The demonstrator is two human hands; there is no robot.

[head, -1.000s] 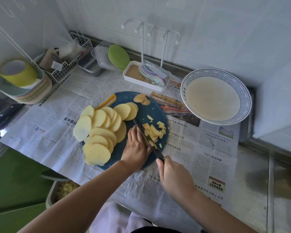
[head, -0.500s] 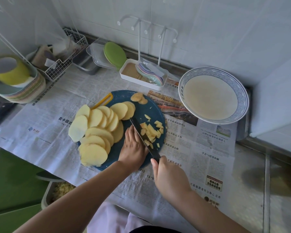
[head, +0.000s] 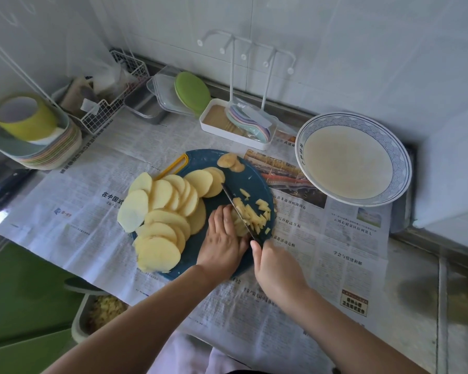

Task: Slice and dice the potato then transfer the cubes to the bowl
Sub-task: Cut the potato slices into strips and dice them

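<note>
A round dark blue cutting board [head: 243, 176] lies on newspaper. A heap of pale potato slices [head: 162, 211] covers its left half. Small potato cubes [head: 257, 214] lie on its right half. My left hand [head: 223, 241] presses down on a small stack of potato strips [head: 238, 222] next to the blade. My right hand [head: 276, 268] grips the handle of a dark knife [head: 235, 206], whose blade runs through the strips. The blue-rimmed white bowl [head: 353, 157] stands to the right of the board, with no potato in it.
A white rack tray [head: 238, 125] with coloured spoons stands behind the board. Stacked plates with a yellow cup [head: 30, 130] and a wire basket [head: 106, 95] sit at the left. A container of diced potato [head: 100, 311] shows below the counter edge. Newspaper [head: 335, 252] covers the counter.
The knife has worked leftward through the strips and more cubes lie to the right of the blade. My left hand has stayed on the strips. The camera has shifted slightly.
</note>
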